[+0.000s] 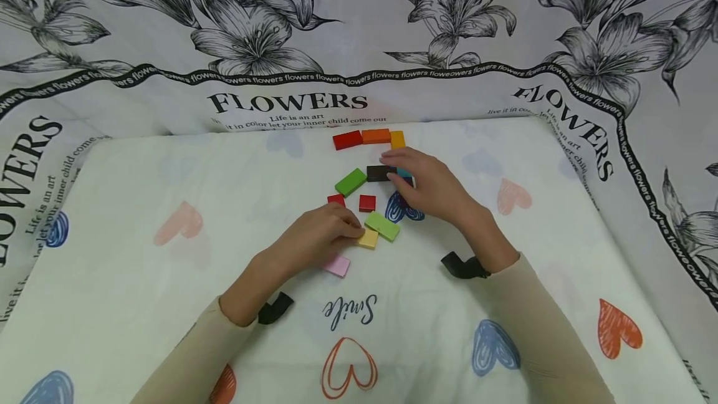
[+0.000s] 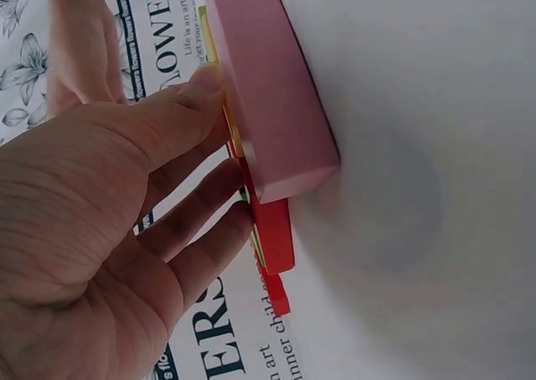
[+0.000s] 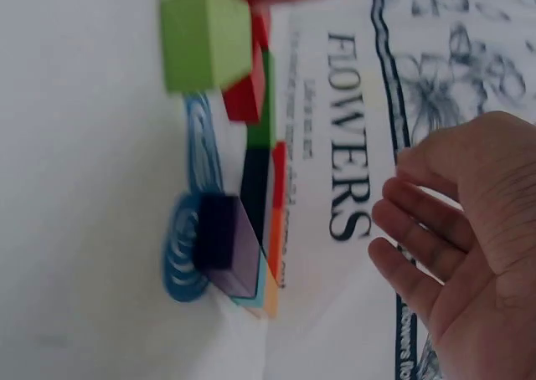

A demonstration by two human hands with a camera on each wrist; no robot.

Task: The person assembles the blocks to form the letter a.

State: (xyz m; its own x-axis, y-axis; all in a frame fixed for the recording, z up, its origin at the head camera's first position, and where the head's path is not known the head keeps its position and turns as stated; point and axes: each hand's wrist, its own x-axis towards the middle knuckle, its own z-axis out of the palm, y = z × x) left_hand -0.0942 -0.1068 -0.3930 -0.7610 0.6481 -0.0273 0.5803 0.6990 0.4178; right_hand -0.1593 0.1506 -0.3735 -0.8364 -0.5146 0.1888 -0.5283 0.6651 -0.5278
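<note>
My left hand [image 1: 314, 235] pinches a small yellow block [image 1: 368, 240] near the middle of the cloth, thumb on its side in the left wrist view. A light green block [image 1: 382, 227] lies against the yellow one, and a pink block [image 2: 276, 95] lies nearer to me, partly under the hand. My right hand [image 1: 434, 186] hovers over the far blocks with loosely bent fingers, nothing between them in the right wrist view. Beneath it are a black block [image 1: 378, 173], a blue block [image 1: 404, 173] and a dark purple block [image 3: 226, 242], partly covered in the head view.
At the far edge, a red block [image 1: 348, 139], an orange block [image 1: 376, 136] and a yellow-orange block [image 1: 397, 139] form a row. A green block [image 1: 350, 182] touches the black one. Between the hands sits a small red block [image 1: 367, 203]; another red block [image 1: 336, 199] is partly hidden.
</note>
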